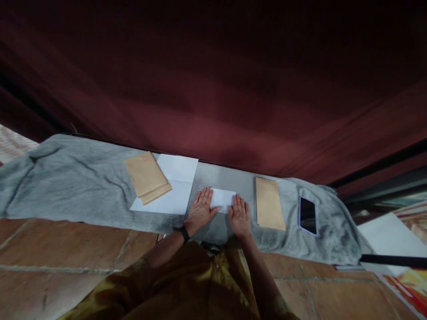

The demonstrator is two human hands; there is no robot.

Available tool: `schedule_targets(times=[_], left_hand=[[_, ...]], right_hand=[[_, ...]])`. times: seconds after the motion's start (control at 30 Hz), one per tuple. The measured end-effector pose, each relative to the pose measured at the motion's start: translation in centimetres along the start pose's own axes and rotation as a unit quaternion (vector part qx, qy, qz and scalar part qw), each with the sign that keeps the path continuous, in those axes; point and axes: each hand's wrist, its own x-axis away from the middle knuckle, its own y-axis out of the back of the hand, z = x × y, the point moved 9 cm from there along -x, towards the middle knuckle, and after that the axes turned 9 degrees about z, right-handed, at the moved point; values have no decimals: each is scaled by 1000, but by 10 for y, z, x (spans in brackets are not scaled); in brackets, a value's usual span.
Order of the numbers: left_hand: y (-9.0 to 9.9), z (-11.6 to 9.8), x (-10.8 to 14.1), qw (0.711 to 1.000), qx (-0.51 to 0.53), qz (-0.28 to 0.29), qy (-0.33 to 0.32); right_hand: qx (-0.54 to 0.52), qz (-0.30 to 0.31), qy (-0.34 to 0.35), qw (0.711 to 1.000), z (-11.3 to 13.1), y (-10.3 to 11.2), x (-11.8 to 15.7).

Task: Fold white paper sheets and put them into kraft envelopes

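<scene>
A small white folded paper [223,200] lies flat on the grey cloth [90,178] in front of me. My left hand [202,209] rests flat on its left end, fingers stretched out. At the paper's right end lies my right hand [239,215], its fingers also extended. Larger white sheets with a crease [182,180] lie left of my hands, partly under brown envelopes [147,173]. To the right of my right hand is another brown envelope pile [269,203].
A phone with a dark screen [307,215] lies on the cloth at the right. A dark red fabric surface [213,98] rises behind the cloth. Tiled floor [66,249] shows below. White sheets [393,235] and a colourful printed item [412,289] are at the far right.
</scene>
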Motion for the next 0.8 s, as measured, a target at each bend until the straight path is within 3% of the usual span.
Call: schedule_targets(times=[0.23,0.43,0.5,0.8], left_hand=[[1,-1,0,1000,4,-11,-3],[-1,0,0,1000,2,-1,-6],[0,0,0,1000,-1,2,-8],[6,5,8,1000,10,-8,0]], right_hand=[[-18,-9,-11,1000,2,10,2],[-65,50,68,994,49,3,13],[-63,51,73,994,54,3,18],[-29,27,69,997,23,15,40]])
